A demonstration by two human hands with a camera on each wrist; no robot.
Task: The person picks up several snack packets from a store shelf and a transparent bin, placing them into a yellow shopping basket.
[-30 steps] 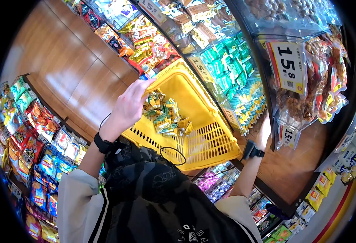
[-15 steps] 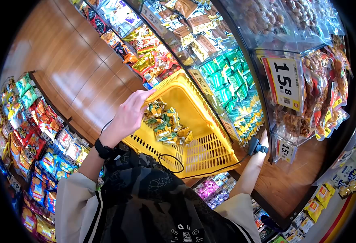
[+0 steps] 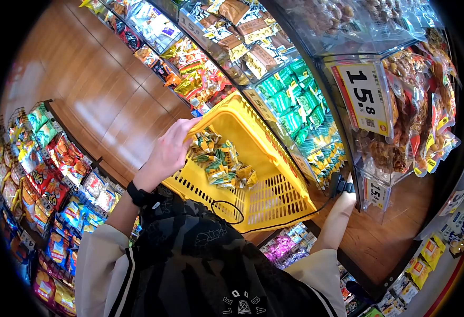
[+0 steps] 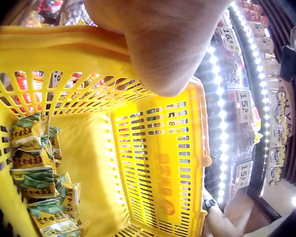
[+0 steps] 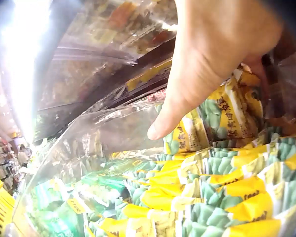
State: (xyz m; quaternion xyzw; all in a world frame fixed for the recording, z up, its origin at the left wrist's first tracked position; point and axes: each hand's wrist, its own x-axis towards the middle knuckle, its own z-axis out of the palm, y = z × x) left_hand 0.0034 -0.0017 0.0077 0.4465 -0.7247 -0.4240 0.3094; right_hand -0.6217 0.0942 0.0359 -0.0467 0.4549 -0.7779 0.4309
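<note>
My left hand (image 3: 168,150) grips the rim of a yellow plastic shopping basket (image 3: 290,158), its fingers hooked over the edge. Inside lie several small green-and-yellow snack packets (image 3: 224,169), seen along one side in the left wrist view. My right hand (image 5: 212,64) reaches into a clear bin of the same kind of packets (image 5: 246,197). Between its straight thumb and the partly hidden fingers stand a few upright packets (image 5: 227,111). In the head view the shelf edge hides that hand beyond the wrist.
Green packets (image 3: 295,105) fill the neighbouring bin, behind a clear panel (image 5: 118,128). A rack with a 15.8 price sign (image 3: 364,100) and bagged snacks overhangs my right forearm. Bagged snacks line a shelf (image 3: 52,179) on the left, beside the tiled floor (image 3: 100,90).
My right forearm has moved up and deeper into the bin beneath the rack. My left hand keeps its grip on the basket, and the packets inside stay put.
</note>
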